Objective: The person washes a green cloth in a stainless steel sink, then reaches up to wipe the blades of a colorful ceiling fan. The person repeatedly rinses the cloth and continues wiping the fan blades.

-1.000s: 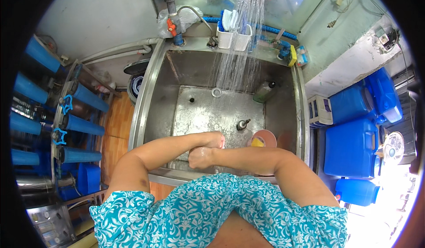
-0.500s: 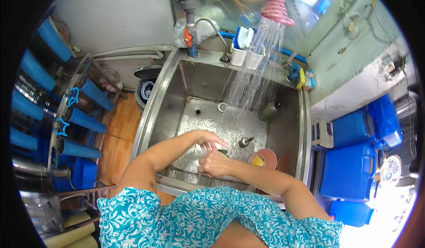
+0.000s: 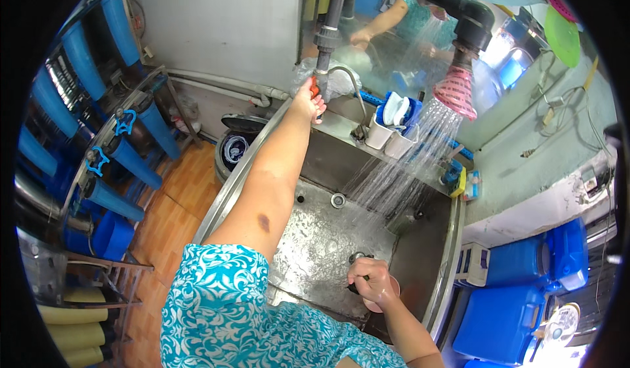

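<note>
The left hand [image 3: 310,100] is at the orange valve handle [image 3: 314,87] on the upright pipe [image 3: 327,36] by the steel sink's [image 3: 315,237] rear left corner, fingers bent around the handle, while water falls from the pink-wrapped shower outlet [image 3: 455,92]. The right hand [image 3: 369,278] is low over the sink beside the pink bowl [image 3: 395,286], fingers folded around a dark object [image 3: 353,289] too hidden to identify. In this inspector's judgement, a wet grip calls for full finger contact and a smooth, unforced turn, without levering the pipe.
</note>
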